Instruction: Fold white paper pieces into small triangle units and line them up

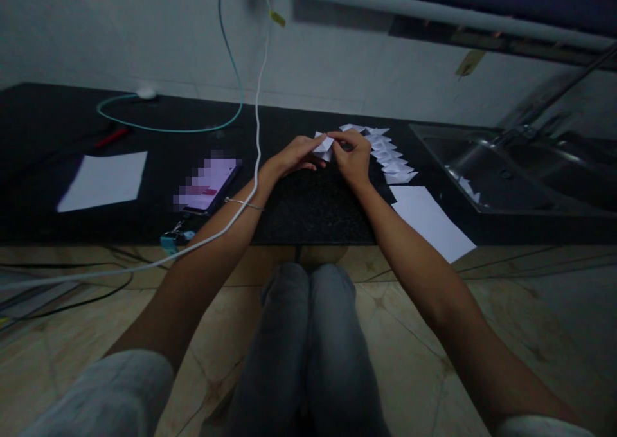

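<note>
Between my two hands, just above the black counter (pixel 315 212), is a small piece of folded white paper (pixel 324 148). My left hand (pixel 297 154) grips it from the left, thumb on top. From the right, my right hand (pixel 353 157) pinches its upper edge between thumb and fingers. Right behind that hand, several folded white paper pieces (pixel 388 154) lie in an overlapping row. White paper sheets (pixel 431 222) lie under and beside my right forearm, one corner past the counter's front edge.
A phone (pixel 209 183) with a keychain (pixel 176 239) lies left of my forearm. Farther left are a white sheet (pixel 106 180) and a red object (pixel 112 137). A white cable (pixel 259 122) crosses over my left arm. At the right is a steel sink (pixel 496 173).
</note>
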The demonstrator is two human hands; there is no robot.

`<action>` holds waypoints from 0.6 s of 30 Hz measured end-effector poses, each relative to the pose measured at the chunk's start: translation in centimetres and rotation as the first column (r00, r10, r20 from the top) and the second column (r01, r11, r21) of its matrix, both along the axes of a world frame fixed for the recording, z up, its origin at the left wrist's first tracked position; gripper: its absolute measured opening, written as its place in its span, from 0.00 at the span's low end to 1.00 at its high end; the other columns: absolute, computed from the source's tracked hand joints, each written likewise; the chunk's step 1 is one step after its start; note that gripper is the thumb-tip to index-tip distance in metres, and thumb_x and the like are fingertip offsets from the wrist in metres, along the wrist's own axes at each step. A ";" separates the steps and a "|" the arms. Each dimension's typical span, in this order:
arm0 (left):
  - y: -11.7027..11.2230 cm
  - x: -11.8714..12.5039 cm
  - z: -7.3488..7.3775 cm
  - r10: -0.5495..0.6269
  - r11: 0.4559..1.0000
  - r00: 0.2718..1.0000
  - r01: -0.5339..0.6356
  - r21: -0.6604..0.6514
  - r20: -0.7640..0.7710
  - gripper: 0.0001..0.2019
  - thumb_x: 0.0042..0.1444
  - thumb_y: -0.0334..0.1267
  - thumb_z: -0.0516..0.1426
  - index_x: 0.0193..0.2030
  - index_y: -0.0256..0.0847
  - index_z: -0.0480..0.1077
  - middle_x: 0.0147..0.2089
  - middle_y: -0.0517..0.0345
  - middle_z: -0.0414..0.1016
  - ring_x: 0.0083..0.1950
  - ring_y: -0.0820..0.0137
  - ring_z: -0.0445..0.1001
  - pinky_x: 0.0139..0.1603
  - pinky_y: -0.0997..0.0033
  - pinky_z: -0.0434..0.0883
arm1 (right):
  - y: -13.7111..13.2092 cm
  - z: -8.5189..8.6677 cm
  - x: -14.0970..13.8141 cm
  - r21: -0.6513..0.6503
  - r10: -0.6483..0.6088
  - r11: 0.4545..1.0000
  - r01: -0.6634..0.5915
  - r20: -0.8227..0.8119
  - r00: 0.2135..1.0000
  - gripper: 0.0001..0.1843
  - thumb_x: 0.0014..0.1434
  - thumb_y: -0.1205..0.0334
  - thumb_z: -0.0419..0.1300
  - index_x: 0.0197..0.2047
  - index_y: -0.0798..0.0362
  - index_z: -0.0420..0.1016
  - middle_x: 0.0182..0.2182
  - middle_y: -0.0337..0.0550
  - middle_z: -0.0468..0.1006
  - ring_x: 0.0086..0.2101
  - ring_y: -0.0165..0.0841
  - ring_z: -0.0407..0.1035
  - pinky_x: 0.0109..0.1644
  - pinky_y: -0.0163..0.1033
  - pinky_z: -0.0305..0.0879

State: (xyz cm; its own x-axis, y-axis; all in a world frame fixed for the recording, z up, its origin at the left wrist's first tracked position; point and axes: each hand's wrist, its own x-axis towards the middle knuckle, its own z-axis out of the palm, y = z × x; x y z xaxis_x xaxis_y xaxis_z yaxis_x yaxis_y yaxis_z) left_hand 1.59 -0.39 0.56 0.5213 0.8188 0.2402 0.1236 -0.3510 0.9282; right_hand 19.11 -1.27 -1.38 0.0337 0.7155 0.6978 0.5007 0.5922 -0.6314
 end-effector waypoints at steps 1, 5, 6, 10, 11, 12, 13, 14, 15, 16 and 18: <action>-0.1 0.0 0.1 -0.007 0.999 1.000 0.007 -0.038 0.015 0.26 0.64 0.60 0.54 0.40 0.35 0.76 0.32 0.48 0.79 0.34 0.69 0.80 0.30 0.75 0.73 | 0.0 0.0 0.0 -0.008 0.022 1.000 -0.022 -0.014 1.000 0.10 0.60 0.52 0.62 0.40 0.45 0.81 0.38 0.42 0.81 0.45 0.42 0.74 0.56 0.56 0.69; 0.0 -0.2 0.2 0.025 0.998 0.999 -0.023 -0.065 0.032 0.25 0.63 0.59 0.56 0.37 0.33 0.76 0.30 0.48 0.79 0.32 0.70 0.79 0.27 0.76 0.71 | 1.0 -0.2 0.4 -0.079 0.132 0.987 -0.140 -0.099 0.986 0.18 0.57 0.46 0.65 0.47 0.46 0.79 0.42 0.44 0.81 0.44 0.41 0.74 0.50 0.51 0.74; 0.1 -0.3 0.1 0.042 0.998 0.999 -0.041 -0.046 0.028 0.25 0.63 0.58 0.56 0.36 0.33 0.76 0.28 0.48 0.78 0.31 0.70 0.79 0.27 0.76 0.71 | 1.4 -0.3 0.6 -0.114 0.153 0.979 -0.167 -0.127 0.980 0.20 0.56 0.44 0.65 0.48 0.45 0.78 0.42 0.43 0.81 0.43 0.40 0.75 0.47 0.49 0.75; 1.0 -0.6 -0.4 0.056 0.997 0.998 -0.056 0.044 -0.008 0.24 0.62 0.57 0.58 0.35 0.32 0.76 0.24 0.51 0.75 0.29 0.70 0.77 0.26 0.76 0.69 | 2.0 -0.7 1.0 -0.274 0.184 0.928 -0.254 -0.258 0.949 0.24 0.56 0.36 0.62 0.46 0.46 0.78 0.38 0.42 0.81 0.36 0.35 0.75 0.37 0.42 0.75; 1.2 -0.6 -0.5 0.042 0.997 0.999 -0.040 0.064 -0.018 0.25 0.61 0.57 0.58 0.34 0.32 0.76 0.24 0.51 0.75 0.28 0.71 0.76 0.26 0.76 0.69 | 2.0 -0.8 1.0 -0.302 0.192 0.913 -0.274 -0.276 0.942 0.25 0.55 0.35 0.62 0.44 0.47 0.78 0.37 0.42 0.81 0.35 0.34 0.74 0.36 0.41 0.74; 1.3 -0.6 -0.7 0.024 0.996 0.999 -0.022 0.082 -0.026 0.25 0.60 0.58 0.59 0.33 0.32 0.76 0.23 0.51 0.75 0.28 0.72 0.76 0.25 0.77 0.68 | 1.8 -0.9 0.9 -0.319 0.202 0.902 -0.291 -0.283 0.938 0.26 0.53 0.34 0.63 0.42 0.48 0.79 0.35 0.41 0.80 0.35 0.33 0.74 0.35 0.40 0.74; 1.4 -0.6 -0.8 0.005 0.995 1.000 -0.002 0.097 -0.031 0.26 0.59 0.59 0.60 0.32 0.32 0.76 0.23 0.51 0.75 0.27 0.73 0.75 0.24 0.78 0.67 | 1.7 -0.9 0.8 -0.328 0.214 0.894 -0.304 -0.282 0.935 0.27 0.51 0.34 0.65 0.40 0.49 0.80 0.34 0.42 0.80 0.35 0.33 0.74 0.35 0.39 0.73; 1.5 -0.6 -0.9 -0.015 0.994 0.999 0.019 0.108 -0.036 0.26 0.58 0.59 0.60 0.32 0.32 0.76 0.24 0.51 0.76 0.27 0.74 0.75 0.24 0.79 0.66 | 1.5 -1.0 0.8 -0.330 0.226 0.891 -0.313 -0.276 0.934 0.27 0.49 0.34 0.67 0.38 0.49 0.80 0.33 0.42 0.80 0.35 0.33 0.74 0.35 0.39 0.73; 1.5 -0.6 -1.0 -0.032 0.993 0.999 0.036 0.115 -0.041 0.26 0.58 0.60 0.60 0.31 0.32 0.76 0.24 0.51 0.76 0.27 0.74 0.75 0.23 0.79 0.65 | 1.4 -0.9 0.7 -0.324 0.234 0.891 -0.318 -0.271 0.934 0.27 0.47 0.34 0.69 0.36 0.50 0.81 0.32 0.42 0.80 0.34 0.34 0.74 0.36 0.39 0.73; 1.4 -0.7 -0.9 -0.045 0.992 0.998 0.050 0.118 -0.046 0.26 0.58 0.60 0.60 0.31 0.32 0.77 0.24 0.51 0.77 0.27 0.74 0.76 0.23 0.80 0.65 | 1.3 -0.9 0.6 -0.312 0.239 0.894 -0.320 -0.271 0.932 0.26 0.45 0.35 0.70 0.35 0.50 0.81 0.31 0.42 0.80 0.34 0.34 0.74 0.36 0.40 0.72; 1.0 -0.8 -0.5 -0.066 0.991 0.996 0.072 0.111 -0.058 0.25 0.59 0.58 0.60 0.32 0.32 0.78 0.25 0.51 0.78 0.28 0.73 0.77 0.24 0.79 0.66 | 1.2 -0.7 0.5 -0.286 0.241 0.903 -0.321 -0.282 0.929 0.26 0.44 0.35 0.71 0.32 0.50 0.81 0.29 0.42 0.80 0.34 0.35 0.74 0.36 0.41 0.72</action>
